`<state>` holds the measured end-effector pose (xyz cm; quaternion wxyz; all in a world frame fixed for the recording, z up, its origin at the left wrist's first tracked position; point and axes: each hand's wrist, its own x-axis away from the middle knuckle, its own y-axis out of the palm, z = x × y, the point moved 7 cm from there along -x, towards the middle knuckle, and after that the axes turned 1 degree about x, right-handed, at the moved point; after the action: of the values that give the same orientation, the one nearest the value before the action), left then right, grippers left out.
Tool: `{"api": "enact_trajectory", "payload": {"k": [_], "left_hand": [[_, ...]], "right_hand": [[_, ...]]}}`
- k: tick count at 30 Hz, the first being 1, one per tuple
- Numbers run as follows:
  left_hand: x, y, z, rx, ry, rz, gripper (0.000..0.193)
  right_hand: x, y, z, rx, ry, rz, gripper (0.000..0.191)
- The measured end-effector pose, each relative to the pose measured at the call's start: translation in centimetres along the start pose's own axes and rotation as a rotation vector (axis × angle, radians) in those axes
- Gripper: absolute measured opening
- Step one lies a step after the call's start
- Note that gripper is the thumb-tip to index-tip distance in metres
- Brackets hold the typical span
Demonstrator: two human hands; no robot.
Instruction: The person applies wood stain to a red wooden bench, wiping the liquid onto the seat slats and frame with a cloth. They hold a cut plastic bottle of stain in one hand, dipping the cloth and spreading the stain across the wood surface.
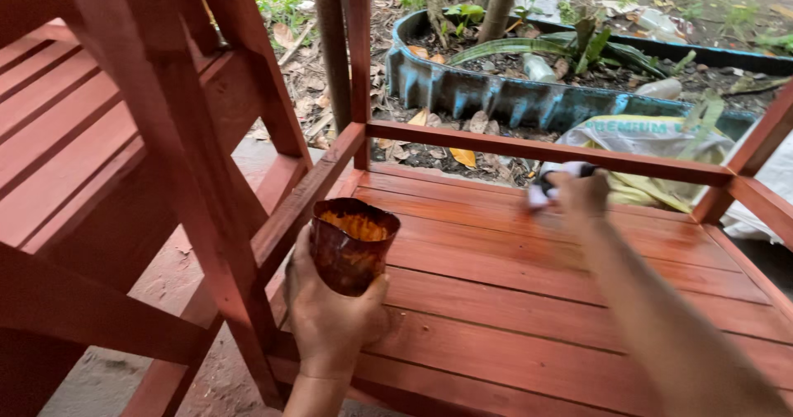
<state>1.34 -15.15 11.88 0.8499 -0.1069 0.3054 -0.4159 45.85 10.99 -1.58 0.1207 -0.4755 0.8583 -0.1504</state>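
Observation:
My left hand (330, 318) grips a stained brown cup (353, 243) with orange-brown liquid in it, held just above the near left part of a red-brown slatted wooden shelf (529, 301). My right hand (578, 192) reaches across to the far side of the slats and holds a small brush or cloth with a white and black end (552, 179), pressed near the back rail (545, 148). The tool is partly hidden by my fingers.
Red-brown frame posts and slats (190, 136) rise at the left. Behind the rail lie a blue-green tub (496, 95) with plants, a yellow and white sack (652, 136), dry leaves and tree trunks. Bare ground shows at the lower left.

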Motion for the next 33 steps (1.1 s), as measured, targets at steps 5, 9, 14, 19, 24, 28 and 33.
{"api": "enact_trajectory", "payload": {"k": [5,9,14,19,24,28,33], "left_hand": [[-0.3,0.4,0.6,0.114,0.163,-0.003,0.101],[-1.0,0.7,0.3,0.061,0.244,0.004,0.105],[-2.0,1.3,-1.3,0.049,0.162,0.015,0.104],[-2.5,1.7,-2.4,0.087,0.089,-0.011,0.105],[-2.4,1.5,-2.4,0.094,0.098,-0.019,0.101],[-2.5,1.4,-2.4,0.109,0.065,-0.046,0.102],[-2.4,1.4,-2.5,0.111,0.014,-0.081,0.103]], "right_hand": [[6.2,12.9,-2.6,-0.524,0.211,-0.22,0.025],[8.8,20.8,-2.7,-0.815,0.489,-0.279,0.029],[11.4,28.4,-3.8,-0.995,0.627,-0.435,0.033],[12.8,32.4,-5.9,-1.132,0.64,-0.548,0.034],[13.1,32.7,-6.0,-1.417,0.753,-0.516,0.048],[13.1,30.5,-6.9,-1.164,0.523,-0.574,0.034],[14.4,25.0,-11.2,-0.256,-0.3,-0.57,0.02]]}}
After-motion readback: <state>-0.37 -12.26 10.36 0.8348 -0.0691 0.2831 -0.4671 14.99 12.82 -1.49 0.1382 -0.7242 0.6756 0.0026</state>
